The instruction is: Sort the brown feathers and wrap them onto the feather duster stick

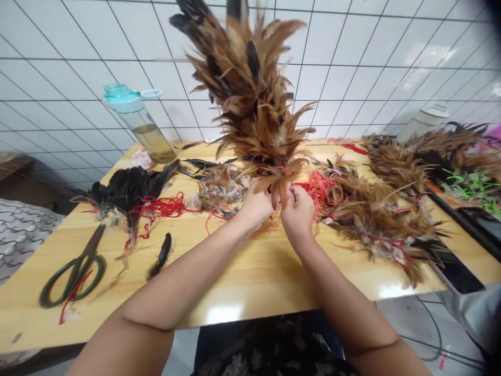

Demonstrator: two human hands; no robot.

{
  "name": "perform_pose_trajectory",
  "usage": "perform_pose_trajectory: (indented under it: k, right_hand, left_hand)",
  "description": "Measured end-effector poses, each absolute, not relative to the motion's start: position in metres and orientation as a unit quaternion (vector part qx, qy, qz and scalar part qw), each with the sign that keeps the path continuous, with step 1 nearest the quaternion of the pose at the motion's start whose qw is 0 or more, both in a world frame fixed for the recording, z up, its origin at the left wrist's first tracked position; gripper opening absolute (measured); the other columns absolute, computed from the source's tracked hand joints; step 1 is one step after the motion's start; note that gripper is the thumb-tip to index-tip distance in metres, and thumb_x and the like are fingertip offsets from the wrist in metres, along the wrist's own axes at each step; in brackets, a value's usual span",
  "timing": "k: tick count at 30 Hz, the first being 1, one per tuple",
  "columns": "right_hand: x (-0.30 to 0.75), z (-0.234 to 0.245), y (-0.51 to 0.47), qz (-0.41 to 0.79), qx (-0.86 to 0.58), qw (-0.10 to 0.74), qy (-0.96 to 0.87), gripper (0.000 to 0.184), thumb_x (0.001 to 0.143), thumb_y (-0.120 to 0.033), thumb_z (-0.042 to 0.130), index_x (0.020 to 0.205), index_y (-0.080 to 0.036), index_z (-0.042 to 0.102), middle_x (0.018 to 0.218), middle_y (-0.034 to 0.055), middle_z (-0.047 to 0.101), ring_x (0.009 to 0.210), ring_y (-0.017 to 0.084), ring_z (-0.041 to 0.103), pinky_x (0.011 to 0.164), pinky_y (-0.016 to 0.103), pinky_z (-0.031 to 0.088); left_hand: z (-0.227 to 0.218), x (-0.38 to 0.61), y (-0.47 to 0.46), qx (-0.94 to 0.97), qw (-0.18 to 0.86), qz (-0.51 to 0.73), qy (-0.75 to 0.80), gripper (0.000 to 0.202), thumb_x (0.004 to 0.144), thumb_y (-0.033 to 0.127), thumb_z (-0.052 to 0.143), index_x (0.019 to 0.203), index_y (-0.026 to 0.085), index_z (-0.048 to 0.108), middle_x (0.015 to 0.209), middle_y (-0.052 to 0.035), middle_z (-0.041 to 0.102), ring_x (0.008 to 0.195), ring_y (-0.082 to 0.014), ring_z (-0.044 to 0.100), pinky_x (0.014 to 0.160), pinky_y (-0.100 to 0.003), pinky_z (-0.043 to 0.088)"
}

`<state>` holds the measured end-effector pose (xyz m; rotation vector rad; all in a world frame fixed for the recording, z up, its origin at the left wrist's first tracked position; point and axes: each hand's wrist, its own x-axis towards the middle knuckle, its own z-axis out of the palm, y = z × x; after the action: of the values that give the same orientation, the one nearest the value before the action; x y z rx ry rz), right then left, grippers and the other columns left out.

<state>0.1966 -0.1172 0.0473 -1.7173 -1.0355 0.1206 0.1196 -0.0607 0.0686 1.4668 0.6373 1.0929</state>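
A tall feather duster (254, 99), brown with dark tips, stands upright over the table's middle. My left hand (258, 203) is closed around its lower end, where the handle is hidden by feathers and fingers. My right hand (298, 209) pinches close beside it at the lowest feathers; a bit of red shows at the fingertips, too small to make out fully. Just behind my right hand lies a tangle of red string (319, 190). A loose heap of brown feathers (221, 188) rests left of my left hand.
Black feathers (129, 190), red string (160, 206) and black-handled scissors (76, 277) lie left on the wooden table (235, 277). A water bottle (144, 125) stands behind. Brown feather bundles (376, 219), a phone (456, 271) and a pale bottle (425, 122) are right. A tiled wall rises behind.
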Motion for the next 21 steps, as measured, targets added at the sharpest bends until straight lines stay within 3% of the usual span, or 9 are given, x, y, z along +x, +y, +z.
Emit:
perform_pose_trajectory:
  k: [4, 8, 12, 16, 21]
  right_hand:
    - [0.193, 0.051, -0.111, 0.09, -0.723, 0.533, -0.43, 0.014, 0.081, -0.026, 0.049, 0.071, -0.02, 0.056, 0.074, 0.005, 0.06, 0.072, 0.019, 0.053, 0.071, 0.032, 0.04]
    - [0.204, 0.055, -0.108, 0.403, -0.604, 0.536, -0.431, 0.034, 0.081, -0.042, 0.06, 0.059, -0.019, 0.051, 0.056, -0.0022, 0.047, 0.055, 0.011, 0.04, 0.057, 0.026, 0.033]
    - [0.223, 0.061, -0.116, 0.638, -0.426, 0.506, -0.395, 0.04, 0.072, -0.052, 0.075, 0.072, -0.014, 0.064, 0.064, -0.0011, 0.057, 0.055, 0.006, 0.043, 0.05, 0.02, 0.031]
    - [0.236, 0.063, -0.119, 0.713, -0.359, 0.481, -0.362, 0.044, 0.074, -0.054, 0.076, 0.088, -0.012, 0.073, 0.073, 0.003, 0.066, 0.059, 0.005, 0.051, 0.048, 0.015, 0.035]
    - [0.239, 0.06, -0.117, 0.787, -0.288, 0.414, -0.356, 0.042, 0.072, -0.045, 0.081, 0.095, -0.01, 0.075, 0.084, 0.0104, 0.072, 0.07, 0.008, 0.061, 0.039, 0.01, 0.026]
  left_hand:
    - [0.06, 0.116, -0.055, 0.571, 0.6, 0.494, 0.265, 0.021, 0.073, 0.029, 0.071, 0.064, 0.014, 0.059, 0.068, 0.0, 0.061, 0.069, -0.0116, 0.053, 0.069, -0.023, 0.043]
    - [0.053, 0.102, -0.043, 0.535, 0.691, 0.44, 0.206, 0.034, 0.068, 0.04, 0.08, 0.063, 0.013, 0.059, 0.061, 0.0009, 0.058, 0.06, -0.0109, 0.055, 0.063, -0.023, 0.045]
    - [0.055, 0.089, -0.037, 0.551, 0.759, 0.312, 0.151, 0.049, 0.072, 0.051, 0.077, 0.055, 0.014, 0.05, 0.049, 0.0018, 0.049, 0.049, -0.0115, 0.054, 0.054, -0.024, 0.047]
    - [0.057, 0.086, -0.033, 0.552, 0.784, 0.247, 0.141, 0.056, 0.067, 0.057, 0.079, 0.052, 0.014, 0.047, 0.048, 0.0, 0.052, 0.048, -0.0131, 0.058, 0.053, -0.025, 0.05]
    - [0.052, 0.082, -0.027, 0.557, 0.814, 0.143, 0.086, 0.061, 0.064, 0.063, 0.078, 0.047, 0.015, 0.045, 0.042, -0.0016, 0.053, 0.047, -0.0176, 0.062, 0.054, -0.028, 0.053]
